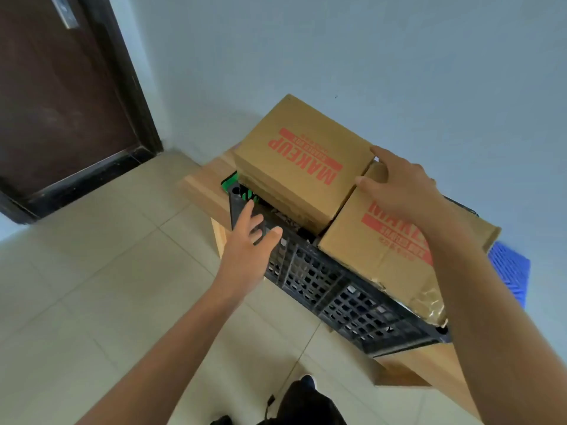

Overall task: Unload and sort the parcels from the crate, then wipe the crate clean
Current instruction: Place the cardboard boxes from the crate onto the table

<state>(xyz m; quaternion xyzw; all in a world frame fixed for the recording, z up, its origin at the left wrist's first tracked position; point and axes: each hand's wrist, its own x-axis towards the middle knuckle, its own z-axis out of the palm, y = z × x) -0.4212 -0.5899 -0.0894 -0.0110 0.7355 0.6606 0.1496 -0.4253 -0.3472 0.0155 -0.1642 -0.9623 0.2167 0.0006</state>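
Note:
A black lattice crate [337, 289] with green corner pieces stands on a low wooden table [202, 185]. Two brown cardboard parcels printed "MAKEUP" in red stick out of it: the far parcel [294, 161] at the back left, tilted, and the near parcel [377, 240] at the right, its lower corner patched with crumpled tape. My left hand [251, 237] is spread open just in front of the crate's left end, holding nothing. My right hand [399, 185] lies with fingers apart over the seam between the two parcels, fingertips touching the far parcel's right edge.
A pale wall rises right behind the table. A dark wooden door [61, 96] stands at the left. Beige floor tiles [101, 286] stretch to the left and front. Something blue and ribbed [512, 271] pokes out behind the crate at the right. My dark-trousered legs show at the bottom.

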